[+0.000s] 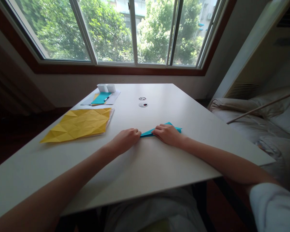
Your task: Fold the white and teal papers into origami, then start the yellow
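Observation:
A folded piece of blue paper (148, 132) lies on the white table (135, 174) in front of me, long and narrow, with a pointed left end. My left hand (129, 138) is closed on that left tip, its fingers curled around it. Over the middle of the paper rests my right hand (168, 132), fingers bent and gripping it. A wider folded part of the paper sticks out to the right, beyond the right hand. The parts under my fingers are hidden.
A creased yellow sheet (81, 122) lies at the left over white paper. Behind it are blue sheets (101, 98) with a pen (106, 99) and small white boxes (110, 88). Two round stickers (143, 105) are at mid-table. A sofa (241, 112) stands at the right.

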The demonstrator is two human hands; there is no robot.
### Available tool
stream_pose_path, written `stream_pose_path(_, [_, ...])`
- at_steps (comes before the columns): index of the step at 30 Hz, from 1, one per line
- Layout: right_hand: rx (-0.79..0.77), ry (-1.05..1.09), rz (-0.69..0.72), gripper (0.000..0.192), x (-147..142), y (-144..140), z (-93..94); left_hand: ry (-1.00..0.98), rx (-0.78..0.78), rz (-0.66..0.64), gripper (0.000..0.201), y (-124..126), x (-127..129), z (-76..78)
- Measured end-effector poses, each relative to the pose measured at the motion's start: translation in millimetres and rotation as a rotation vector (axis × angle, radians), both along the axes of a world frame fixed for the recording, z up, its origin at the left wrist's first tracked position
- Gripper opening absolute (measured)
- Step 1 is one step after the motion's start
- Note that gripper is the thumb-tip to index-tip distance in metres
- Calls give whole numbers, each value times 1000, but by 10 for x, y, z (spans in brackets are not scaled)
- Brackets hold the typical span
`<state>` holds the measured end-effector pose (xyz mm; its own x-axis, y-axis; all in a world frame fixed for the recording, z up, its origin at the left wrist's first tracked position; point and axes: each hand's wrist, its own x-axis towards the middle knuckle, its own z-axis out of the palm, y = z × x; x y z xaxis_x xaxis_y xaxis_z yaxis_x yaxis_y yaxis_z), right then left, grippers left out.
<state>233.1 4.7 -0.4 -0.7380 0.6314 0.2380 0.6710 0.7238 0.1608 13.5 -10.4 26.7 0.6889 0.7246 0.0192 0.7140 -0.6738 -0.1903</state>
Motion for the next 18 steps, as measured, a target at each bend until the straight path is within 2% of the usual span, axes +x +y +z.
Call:
stream_pose_path(7, [-4,22,-31,30,52,-5,10,17,-130,49,21,132,-288,136])
stream_pose_path(11, [1,32,-31,28,136,69,8,-38,-218,77,18,254,-449,122])
stream_pose_path(14, [-23,56,27,26,185,130,18,-150,-214,7,21,310,-473,52])
stream_pose_path(18, [-68,108,151,25,225,183,30,-291,-165,-149,30,282,-370,-45])
